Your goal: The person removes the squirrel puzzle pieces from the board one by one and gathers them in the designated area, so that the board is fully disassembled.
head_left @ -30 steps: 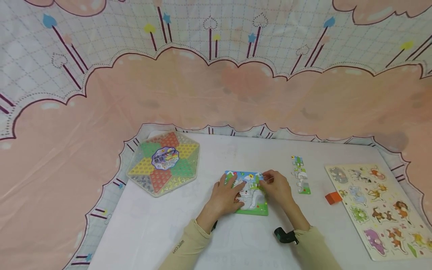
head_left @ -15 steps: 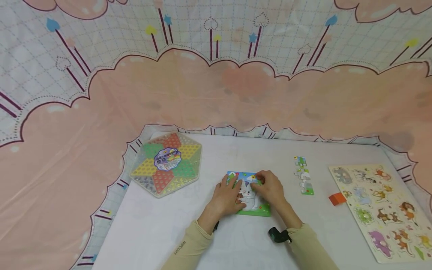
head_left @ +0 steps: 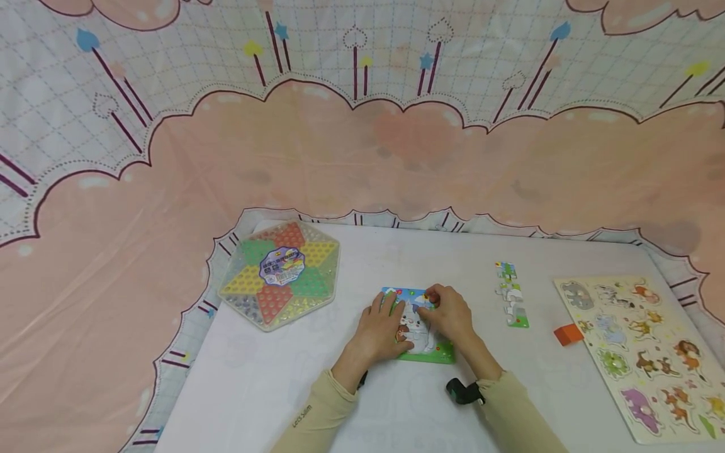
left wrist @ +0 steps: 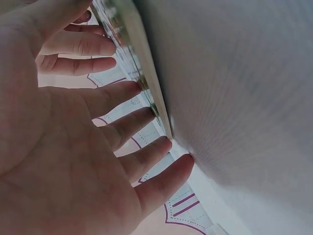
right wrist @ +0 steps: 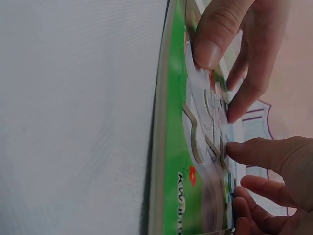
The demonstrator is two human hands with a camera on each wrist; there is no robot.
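Note:
A small jigsaw puzzle (head_left: pixel 426 357) with a white cartoon animal, blue sky and green grass lies on the white table. My left hand (head_left: pixel 375 332) rests across its left side with fingers spread; in the left wrist view its fingertips (left wrist: pixel 164 142) reach along the board's edge. At the upper right of the picture my right hand (head_left: pixel 453 316) pinches a puzzle piece, mostly hidden by the fingers. Stepped piece edges (right wrist: pixel 193 132) show in the right wrist view, where the right thumb (right wrist: pixel 244 149) touches the puzzle's upper part. Right of the board lies a column of joined puzzle pieces (head_left: pixel 512 294).
A hexagonal Chinese checkers set (head_left: pixel 308 282) lies at the left. On the right are an orange block (head_left: pixel 568 335) and a wooden animal peg board (head_left: pixel 623 336). A patterned cloth (head_left: pixel 351 163) hangs behind the table (head_left: pixel 255 390).
My right hand has moved left, from the puzzle's right edge towards its upper middle, now covering the tree that showed earlier. The left hand stays on the puzzle.

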